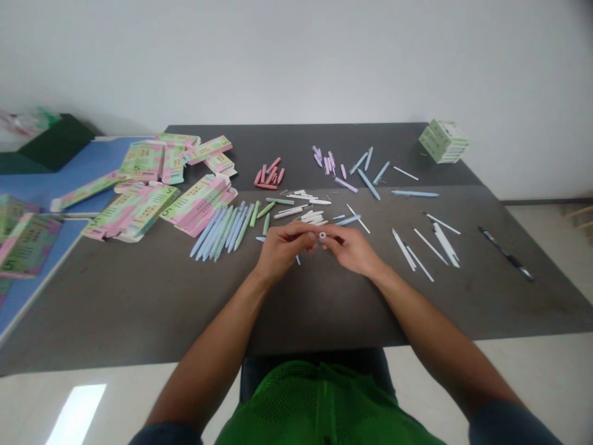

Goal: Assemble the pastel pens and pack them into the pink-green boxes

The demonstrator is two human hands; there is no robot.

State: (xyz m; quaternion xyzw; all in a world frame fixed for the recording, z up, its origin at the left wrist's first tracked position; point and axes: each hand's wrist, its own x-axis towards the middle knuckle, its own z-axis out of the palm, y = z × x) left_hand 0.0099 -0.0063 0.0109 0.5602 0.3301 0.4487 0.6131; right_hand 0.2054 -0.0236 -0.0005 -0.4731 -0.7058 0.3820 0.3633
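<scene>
While both forearms come in from the near edge of the dark table (324,309), the left hand (291,245) and right hand (348,245) meet above its middle, fingers narrowed in a pinch on a small ring-ended white piece (322,235); the two-handed hold seems meant to steady so slight a part, whose length is hidden; blue and green barrels (225,232) lie side by side to the left, probably aligned for easy picking; beyond the hands, red pieces (265,186) and purple pieces (332,162) form separate clusters, as if grouped by colour; thin white sticks (445,245) lie loosely at right, within likely reach of that hand, with a black pen (506,253) set apart; printed cartons (199,201) heap at left, seemingly to leave working room; a green-and-white box (443,142) stands at the far right corner.
</scene>
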